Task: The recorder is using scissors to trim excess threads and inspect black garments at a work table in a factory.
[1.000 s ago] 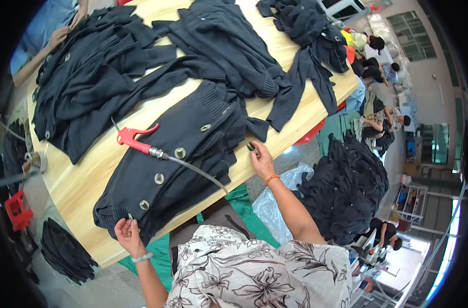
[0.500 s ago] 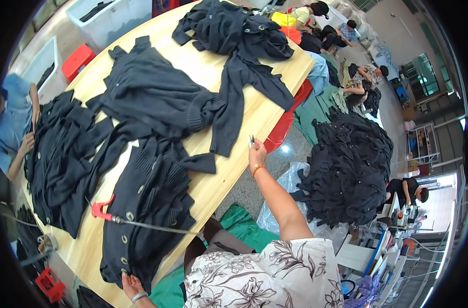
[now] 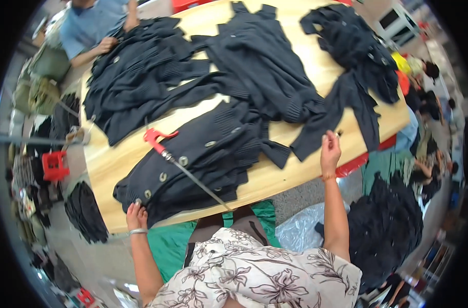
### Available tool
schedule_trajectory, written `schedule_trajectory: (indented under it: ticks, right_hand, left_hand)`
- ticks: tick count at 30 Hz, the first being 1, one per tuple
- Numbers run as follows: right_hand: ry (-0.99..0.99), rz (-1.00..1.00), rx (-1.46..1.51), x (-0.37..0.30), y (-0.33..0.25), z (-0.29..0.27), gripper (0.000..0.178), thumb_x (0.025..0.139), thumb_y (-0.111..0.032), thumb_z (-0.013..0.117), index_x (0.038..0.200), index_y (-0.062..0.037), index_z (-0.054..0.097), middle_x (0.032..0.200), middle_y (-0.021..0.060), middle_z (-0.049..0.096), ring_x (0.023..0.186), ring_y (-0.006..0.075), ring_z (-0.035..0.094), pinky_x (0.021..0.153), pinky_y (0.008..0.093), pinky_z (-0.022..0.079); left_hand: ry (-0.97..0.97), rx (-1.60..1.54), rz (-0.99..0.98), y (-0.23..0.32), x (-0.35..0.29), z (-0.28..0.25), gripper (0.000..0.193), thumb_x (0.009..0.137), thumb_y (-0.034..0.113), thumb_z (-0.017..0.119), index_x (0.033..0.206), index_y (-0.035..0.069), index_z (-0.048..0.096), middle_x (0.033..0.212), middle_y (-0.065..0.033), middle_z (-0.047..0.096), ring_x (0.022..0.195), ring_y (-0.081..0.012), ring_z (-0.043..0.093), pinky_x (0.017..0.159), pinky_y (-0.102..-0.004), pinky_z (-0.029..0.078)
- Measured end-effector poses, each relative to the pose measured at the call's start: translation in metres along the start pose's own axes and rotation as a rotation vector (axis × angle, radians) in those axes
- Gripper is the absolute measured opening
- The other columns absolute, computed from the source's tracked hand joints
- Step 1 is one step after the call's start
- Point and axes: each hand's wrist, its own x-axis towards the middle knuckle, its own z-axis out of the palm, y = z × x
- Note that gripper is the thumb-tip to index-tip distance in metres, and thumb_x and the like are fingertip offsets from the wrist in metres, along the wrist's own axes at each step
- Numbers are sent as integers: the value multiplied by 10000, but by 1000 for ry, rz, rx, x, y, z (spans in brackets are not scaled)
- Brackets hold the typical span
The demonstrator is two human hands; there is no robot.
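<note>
A dark knit cardigan (image 3: 193, 154) with large buttons lies near the table's front edge. My left hand (image 3: 137, 215) pinches its lower left corner by the button band. Over the cardigan hangs or lies a red-handled air gun (image 3: 159, 142) with a long thin metal tube; no hand is on it. My right hand (image 3: 330, 154) is raised at the table's front edge, right of the cardigan, closed on small thread snips (image 3: 338, 134). Only their dark tip shows past the fingers. Just beyond that hand is the sleeve of another dark garment (image 3: 318, 134).
More dark knitwear lies across the wooden table (image 3: 103, 177): a pile (image 3: 146, 77) at left, a spread sweater (image 3: 259, 61) and a heap (image 3: 352, 41) at far right. A co-worker's hand (image 3: 106, 45) touches the left pile. A large dark garment heap (image 3: 382, 226) stands on the floor at right.
My view has turned, so the table and garments sit further right and more level in the picture. My left hand still holds the cardigan's corner; the right still holds the snips.
</note>
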Motion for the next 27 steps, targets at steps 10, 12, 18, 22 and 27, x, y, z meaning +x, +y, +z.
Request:
schedule_trajectory:
  ticks: [10,12,18,22,27]
  right_hand:
    - [-843,-558,-53,-161,-278,227,618,781,-257,773,1296,-25,522,1272,172,565,1166,356,524,981,429,459]
    - [-732,-589,-273,-192,-272,287,558,789,-241,748,1236,12,529,1194,217,583,1108,363,563,887,426,492]
    - [-791,-448,-687,-178,-278,330,225,871,-179,573,1031,-39,647,1015,168,661,896,316,693,761,422,533]
    - [-955,-269,-796,-151,-267,343,330,895,-182,531,1172,-14,594,1157,230,623,1054,388,650,913,469,528]
    - [-989,-711,-375,-151,-302,297,366,844,-198,670,1181,-66,618,1043,168,671,1001,375,591,876,476,478]
  left_hand:
    - [22,1143,1238,-23,-8,9,388,796,15,727,1172,37,633,1065,-111,518,909,-235,545,754,-309,475]
    - [-70,1068,1009,-18,-18,11,362,795,4,712,1147,37,632,1054,-108,525,868,-230,544,721,-311,471]
    - [-264,990,1029,6,-28,42,264,726,27,691,971,29,590,943,-163,583,892,-356,576,823,-411,467]
    - [-372,930,1006,17,-22,49,305,716,-10,658,1006,41,578,957,-154,556,787,-328,597,672,-387,511]
    - [-475,772,763,27,-12,29,255,718,2,691,942,49,578,835,-57,507,635,-148,515,595,-269,454]
